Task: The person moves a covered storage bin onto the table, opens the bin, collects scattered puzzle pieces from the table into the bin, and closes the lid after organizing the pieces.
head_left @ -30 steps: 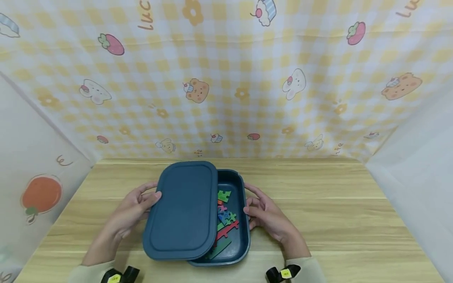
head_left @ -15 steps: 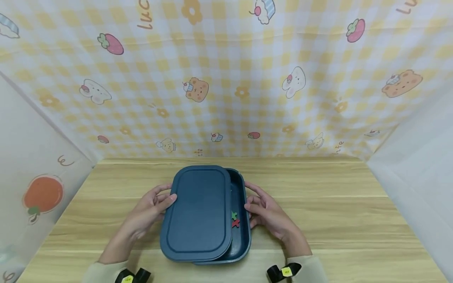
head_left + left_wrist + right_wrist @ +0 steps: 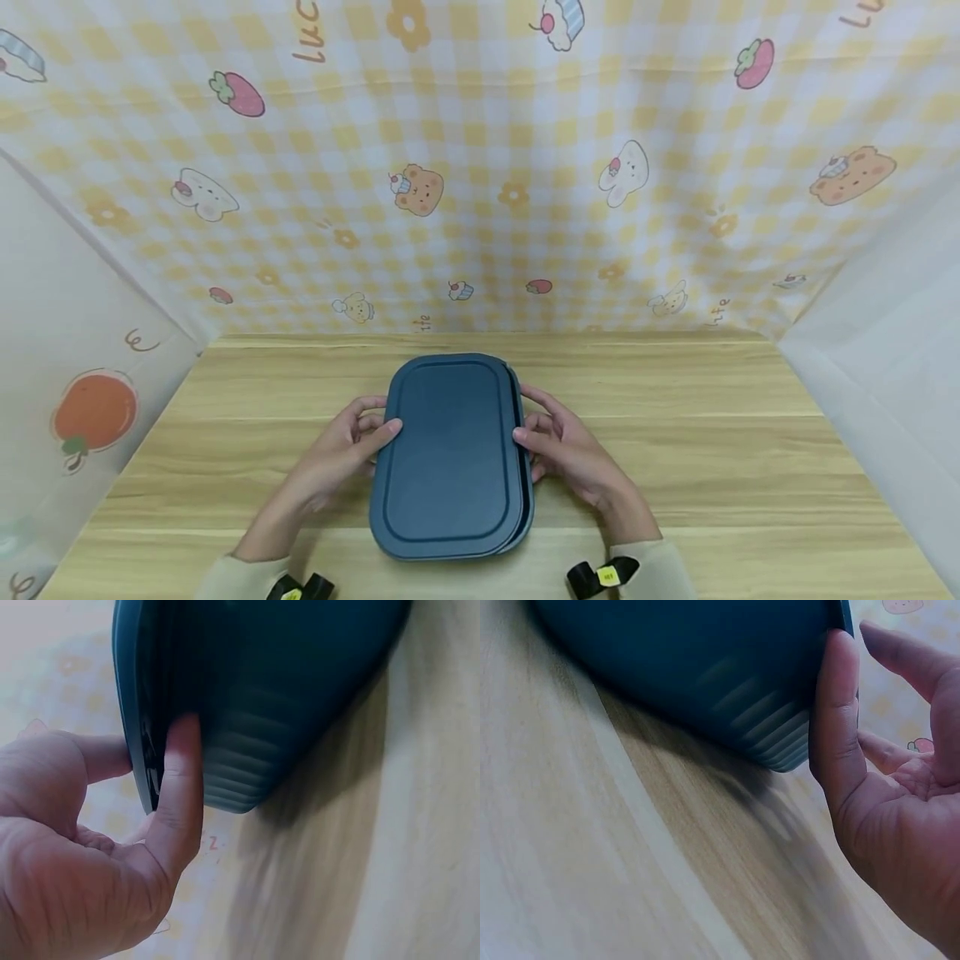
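Observation:
A dark blue lid [image 3: 450, 458] lies over most of a matching box [image 3: 527, 504] in the head view, set slightly to the left. Only a narrow strip of the box's right side and rim shows; its contents are hidden. My left hand [image 3: 341, 454] pinches the lid's left edge, thumb on top. In the left wrist view, a finger [image 3: 182, 765] reaches under the lid [image 3: 127, 690] beside the ribbed box wall [image 3: 247, 742]. My right hand [image 3: 566, 454] holds the box's right side, its thumb at the rim. One finger [image 3: 838, 712] lies along the outer wall [image 3: 727, 682] in the right wrist view.
The box rests on a light wood-grain table [image 3: 712, 458]. Behind it hangs a yellow-checked cloth [image 3: 480, 225] with cartoon prints, and pale cloth panels [image 3: 67, 333] flank the table. Each sleeved wrist carries a small black camera [image 3: 600, 577].
My left hand has slid the lid rightward over the box, covering the colourful puzzle-like pieces seen inside earlier. The right hand has stayed nearly still at the box's side.

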{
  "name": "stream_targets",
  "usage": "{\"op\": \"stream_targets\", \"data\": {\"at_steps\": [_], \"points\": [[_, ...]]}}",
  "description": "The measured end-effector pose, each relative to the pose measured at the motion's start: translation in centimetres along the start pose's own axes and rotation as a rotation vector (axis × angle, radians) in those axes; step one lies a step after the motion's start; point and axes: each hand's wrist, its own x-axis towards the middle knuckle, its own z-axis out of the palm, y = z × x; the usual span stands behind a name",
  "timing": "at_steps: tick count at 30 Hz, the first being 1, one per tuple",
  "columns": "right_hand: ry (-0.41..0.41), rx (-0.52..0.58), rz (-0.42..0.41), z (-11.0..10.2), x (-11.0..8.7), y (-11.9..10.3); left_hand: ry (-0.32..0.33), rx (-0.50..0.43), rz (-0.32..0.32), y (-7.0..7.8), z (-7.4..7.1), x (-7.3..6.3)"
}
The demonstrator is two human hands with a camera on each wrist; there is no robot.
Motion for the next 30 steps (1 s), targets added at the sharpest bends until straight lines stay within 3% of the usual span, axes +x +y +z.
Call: {"op": "stream_targets", "data": {"at_steps": [14,21,25,30], "points": [[0.038,-0.056,-0.004,0.5,-0.2,-0.2,-0.053,-0.013,0.036,-0.2,0.8,0.3],[0.017,-0.06,-0.013,0.3,-0.4,-0.4,-0.03,0.005,0.037,0.0,1.1,0.5],[0.017,-0.087,-0.026,0.3,-0.7,-0.6,0.022,0.113,0.111,0.1,1.3,0.6],[0.069,-0.304,-0.057,1.3,-0.8,-1.3,0.152,0.446,0.336,0.1,1.9,-0.2]]}}
